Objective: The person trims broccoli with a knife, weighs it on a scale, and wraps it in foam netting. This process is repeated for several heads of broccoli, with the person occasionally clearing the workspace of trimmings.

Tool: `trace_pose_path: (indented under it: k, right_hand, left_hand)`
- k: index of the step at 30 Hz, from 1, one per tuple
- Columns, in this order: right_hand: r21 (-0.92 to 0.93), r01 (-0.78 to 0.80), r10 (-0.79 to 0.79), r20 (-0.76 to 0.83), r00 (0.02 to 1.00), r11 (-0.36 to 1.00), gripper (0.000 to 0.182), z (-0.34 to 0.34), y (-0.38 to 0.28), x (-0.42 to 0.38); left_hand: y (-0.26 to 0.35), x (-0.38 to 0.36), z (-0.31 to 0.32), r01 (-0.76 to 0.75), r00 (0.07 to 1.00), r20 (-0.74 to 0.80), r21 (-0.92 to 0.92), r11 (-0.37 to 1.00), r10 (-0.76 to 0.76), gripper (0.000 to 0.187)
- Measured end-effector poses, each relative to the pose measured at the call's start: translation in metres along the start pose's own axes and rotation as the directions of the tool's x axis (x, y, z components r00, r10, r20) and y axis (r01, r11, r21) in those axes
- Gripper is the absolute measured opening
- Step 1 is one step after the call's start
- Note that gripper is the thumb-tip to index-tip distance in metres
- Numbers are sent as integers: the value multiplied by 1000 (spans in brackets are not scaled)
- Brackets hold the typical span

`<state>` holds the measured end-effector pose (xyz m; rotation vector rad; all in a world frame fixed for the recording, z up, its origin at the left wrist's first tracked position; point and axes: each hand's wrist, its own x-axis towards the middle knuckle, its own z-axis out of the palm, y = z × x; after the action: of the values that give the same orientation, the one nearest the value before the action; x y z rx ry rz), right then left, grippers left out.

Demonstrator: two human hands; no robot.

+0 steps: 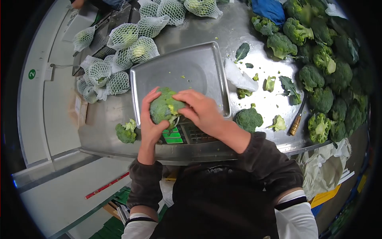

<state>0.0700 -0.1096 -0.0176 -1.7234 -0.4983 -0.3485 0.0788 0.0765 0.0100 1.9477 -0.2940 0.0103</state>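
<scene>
A broccoli head [161,107] is held above the front edge of a weighing scale. My left hand [148,115] wraps round its left side, thumb towards me. On its right side, the fingers of my right hand [201,109] press at the florets near the stem; whether they pinch a small piece is hidden. Under both hands lies the scale's metal pan [187,67], with a few green crumbs on it. The scale's green display [173,138] and keypad [198,135] show just below the hands.
Net-wrapped broccoli heads [119,59] are piled at the left and back. Loose broccoli [312,77] is heaped on the right. A wooden-handled knife [295,124], a trimmed stem piece [278,123], leaves [289,88] and single heads [248,119] lie right of the scale.
</scene>
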Motion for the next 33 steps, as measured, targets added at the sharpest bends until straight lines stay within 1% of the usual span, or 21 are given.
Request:
trace_pose_path:
  k: [2, 3, 4, 6, 7, 8, 10, 11, 13, 14, 17, 19, 20, 22, 23, 24, 26, 27, 28, 30, 33]
  right_hand:
    - [234, -329, 285, 204, 937, 915, 37, -22, -5, 1]
    - [332, -341, 289, 197, 937, 880, 39, -26, -3, 2]
    - [330, -339, 284, 204, 937, 881, 39, -28, -2, 2]
    - [184, -404, 411, 0, 912, 896, 41, -34, -6, 6]
    - [100, -360, 366, -47, 929, 928, 41, -31, -8, 12]
    - [100, -361, 367, -50, 929, 927, 41, -20, -2, 16]
    - [65, 19, -3, -233, 972, 998, 43, 9, 16, 25]
    - [61, 23, -9, -234, 972, 998, 43, 18, 19, 27]
    - [287, -104, 160, -177, 971, 952, 65, 30, 17, 30]
    - [285, -103, 156, -170, 973, 953, 65, 32, 18, 31]
    - [320, -116, 156, -101, 983, 940, 60, 36, 22, 36]
    - [455, -249, 331, -110, 937, 855, 42, 38, 29, 43]
    - [455, -252, 331, -101, 938, 854, 42, 40, 28, 40]
    - [153, -178, 173, 50, 984, 972, 41, 40, 12, 32]
    - [-13, -47, 46, -21, 999, 999, 37, 38, -1, 28]
    - [-19, -46, 46, -17, 999, 999, 37, 38, 0, 29]
    - [220, -225, 243, -61, 968, 949, 36, 41, 4, 30]
    - [251, -210, 241, -102, 965, 945, 33, 43, 5, 34]
    - [244, -210, 241, -108, 964, 947, 33, 41, 6, 36]
    - [202, -226, 225, 32, 974, 953, 28, 36, 3, 35]
    - [186, -174, 189, -70, 979, 967, 25, 43, 8, 35]
  left_hand:
    - [4, 6, 2, 1, 1000, 24, 16, 1000, -2, 65]
    - [6, 7, 5, -7, 999, 42, 60, 998, 4, 66]
    - [8, 7, 8, -13, 998, 63, 104, 995, 7, 67]
    - [15, 8, 11, -15, 997, 71, 137, 990, 5, 66]
    - [18, 9, 12, -16, 996, 84, 178, 984, 1, 66]
    - [19, 10, 13, -19, 995, 99, 218, 976, -3, 66]
    - [18, 10, 13, -50, 994, 102, 217, 975, 29, 65]
    - [17, 10, 12, -76, 993, 100, 217, 973, 55, 64]
    - [13, 8, 10, -76, 994, 90, 189, 979, 60, 64]
    - [11, 7, 8, -73, 995, 80, 162, 984, 60, 64]
    - [8, 4, 5, -97, 993, 94, 211, 973, 79, 64]
    - [8, 5, 7, -112, 992, 85, 218, 970, 95, 64]
    - [9, 4, 7, -128, 990, 91, 227, 965, 110, 63]
    - [11, 4, 4, -98, 990, 123, 223, 970, 71, 62]
    - [10, 4, 5, -73, 987, 154, 217, 973, 40, 61]
    - [8, 6, 5, -73, 988, 150, 210, 975, 41, 61]
    - [3, 8, 5, -191, 976, 145, 186, 964, 165, 60]
    - [1, 7, 5, -193, 975, 148, 181, 964, 168, 60]
    - [-1, 6, 5, -161, 982, 125, 145, 976, 144, 60]
    - [-3, 3, 7, -120, 988, 108, 100, 988, 109, 60]
    - [-5, 4, 8, -109, 992, 80, 128, 986, 100, 61]
